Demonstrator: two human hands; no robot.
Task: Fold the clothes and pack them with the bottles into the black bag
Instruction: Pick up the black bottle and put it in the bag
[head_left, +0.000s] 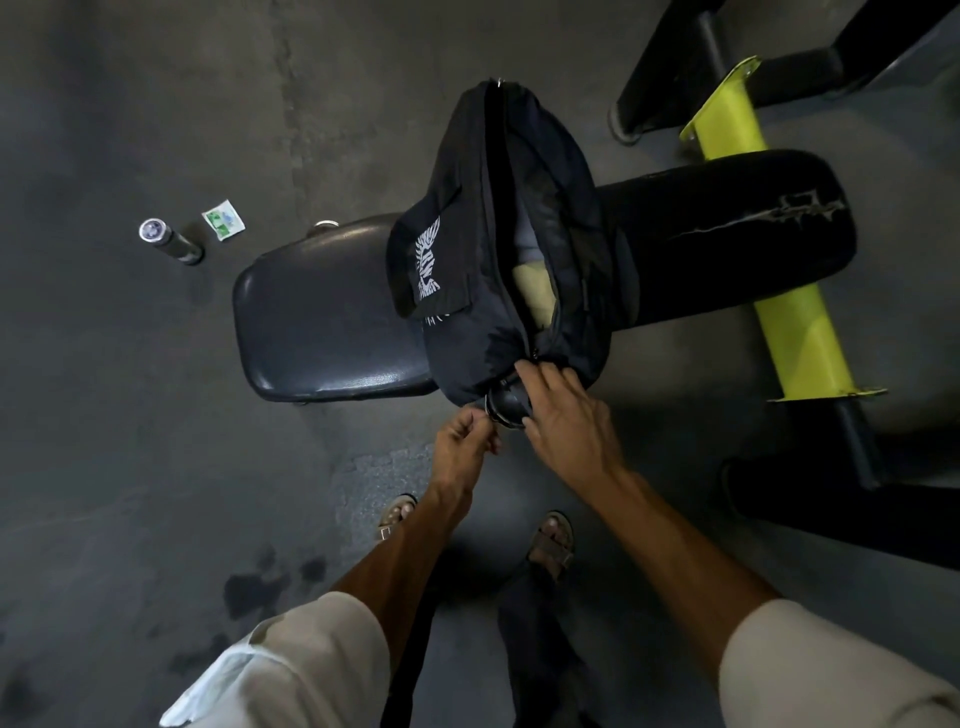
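The bag (467, 343) rests on the bench (311, 322), a bottle (171, 243) left on the floor (130, 415).

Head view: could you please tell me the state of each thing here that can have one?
black bag: on the bench seat, zip open, pale clothes showing inside.
bottle: upright on the floor, capped, not packed.
green packet: flat on the floor.
left hand: pinching a fitting at the bag's near end.
right hand: gripping the bag's near end.
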